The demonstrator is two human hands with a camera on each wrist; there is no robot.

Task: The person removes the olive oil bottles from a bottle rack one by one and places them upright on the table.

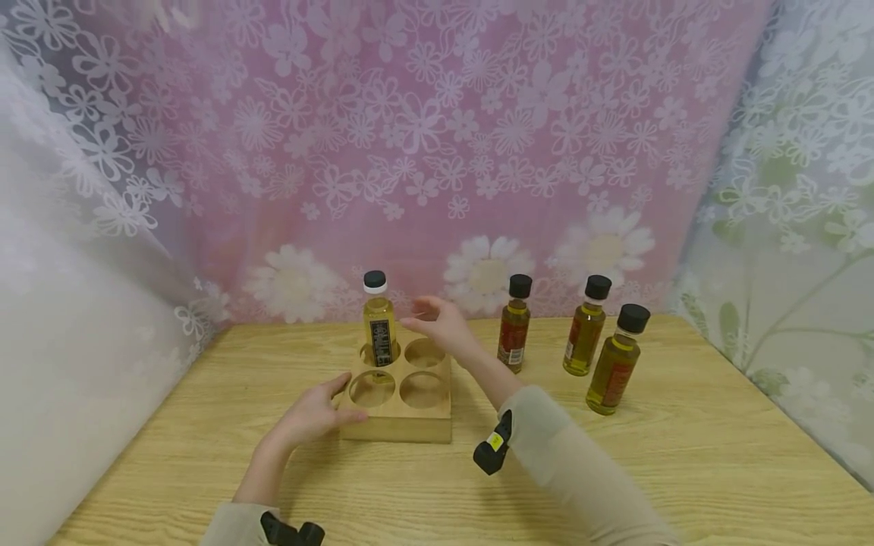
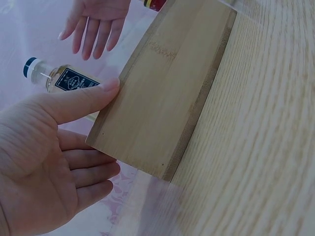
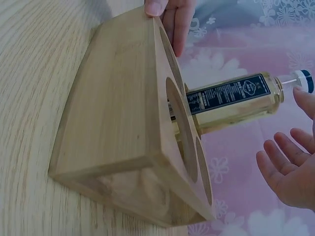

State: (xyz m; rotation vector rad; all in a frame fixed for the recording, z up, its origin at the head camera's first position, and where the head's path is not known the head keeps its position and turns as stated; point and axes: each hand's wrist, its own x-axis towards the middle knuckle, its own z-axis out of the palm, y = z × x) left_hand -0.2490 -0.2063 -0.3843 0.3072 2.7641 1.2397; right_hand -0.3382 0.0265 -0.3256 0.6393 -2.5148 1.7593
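Note:
A wooden bottle rack (image 1: 396, 428) with round holes stands on the table. In its back left hole is an upright glass bottle (image 1: 379, 318) of pale yellow liquid, with a dark label and a black and white cap. My left hand (image 1: 310, 413) holds the rack at its front left corner, thumb on the front edge and fingers along the left side, as the left wrist view also shows. Beside the bottle's upper part is my right hand (image 1: 440, 326), its fingers spread and loosely bent. In the right wrist view its thumb is close to the cap (image 3: 304, 81); contact is unclear.
Right of the rack stand three darker oil bottles with black caps and reddish labels: one at the back (image 1: 514, 334), another (image 1: 584, 337) beside it, and a third (image 1: 617, 371) nearer the front. A flowered pink curtain (image 1: 437, 152) hangs behind the wooden table (image 1: 546, 470).

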